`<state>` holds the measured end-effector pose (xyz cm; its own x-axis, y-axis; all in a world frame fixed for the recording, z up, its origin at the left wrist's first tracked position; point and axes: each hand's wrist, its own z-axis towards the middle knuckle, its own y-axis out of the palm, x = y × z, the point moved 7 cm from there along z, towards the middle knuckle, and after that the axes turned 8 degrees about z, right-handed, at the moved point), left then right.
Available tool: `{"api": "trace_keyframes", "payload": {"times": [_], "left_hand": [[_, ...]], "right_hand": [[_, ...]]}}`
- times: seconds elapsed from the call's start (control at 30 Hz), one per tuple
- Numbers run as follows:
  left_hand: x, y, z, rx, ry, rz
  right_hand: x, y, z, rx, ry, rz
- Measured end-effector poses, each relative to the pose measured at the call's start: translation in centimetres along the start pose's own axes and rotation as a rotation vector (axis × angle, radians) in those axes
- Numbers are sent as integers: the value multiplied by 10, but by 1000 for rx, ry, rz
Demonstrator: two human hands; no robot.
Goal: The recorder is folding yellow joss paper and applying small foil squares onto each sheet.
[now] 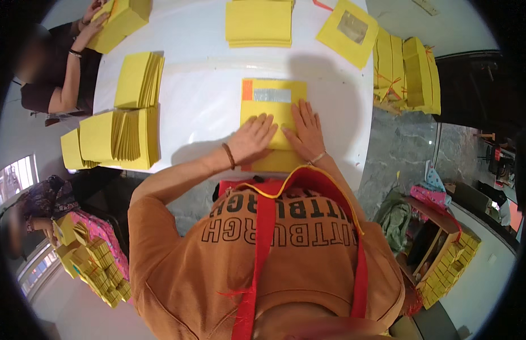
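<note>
A flat yellow paper envelope (274, 110) lies on the white table in front of me, with a greyish shiny window strip and an orange patch near its far edge. My left hand (254, 137) rests palm down on its left part, fingers stretched out. On its right edge my right hand (306, 131) presses flat, fingers out and thumb spread. More yellow paper (277, 161) shows beneath and nearer to me, at the table's front edge. Whatever lies under my palms is hidden.
On the white table (200, 85) stand a far stack (258, 24) of yellow envelopes, left piles (139, 79) and a windowed yellow sheet (347, 33). Tied yellow bundles (407, 73) sit beyond the right edge. A co-worker's hands (93, 25) hold a yellow stack at far left.
</note>
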<state>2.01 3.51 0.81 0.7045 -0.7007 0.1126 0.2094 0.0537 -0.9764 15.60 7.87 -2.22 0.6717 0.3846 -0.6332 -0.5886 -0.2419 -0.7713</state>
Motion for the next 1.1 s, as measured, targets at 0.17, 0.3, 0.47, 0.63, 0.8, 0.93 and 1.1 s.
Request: {"api": "trace_keyframes", "payload": {"times": [0.17, 0.3, 0.47, 0.63, 0.8, 0.93, 1.1], "left_hand": [[8, -19, 15, -7, 16, 203], [-35, -77, 35, 149, -124, -33], [-124, -111, 81, 426, -147, 294], [-213, -48, 120, 281, -175, 401], [-227, 1, 134, -97, -187, 423], [-241, 10, 126, -100, -200, 343], [-239, 22, 116, -110, -188, 281]], "right_hand": [[13, -5, -4, 38, 46, 294], [26, -12, -9, 177, 100, 531], [40, -16, -14, 331, 192, 838], [49, -16, -17, 413, 242, 967], [49, -18, -21, 427, 284, 965], [45, -20, -20, 396, 250, 845], [49, -16, -22, 374, 215, 713]]}}
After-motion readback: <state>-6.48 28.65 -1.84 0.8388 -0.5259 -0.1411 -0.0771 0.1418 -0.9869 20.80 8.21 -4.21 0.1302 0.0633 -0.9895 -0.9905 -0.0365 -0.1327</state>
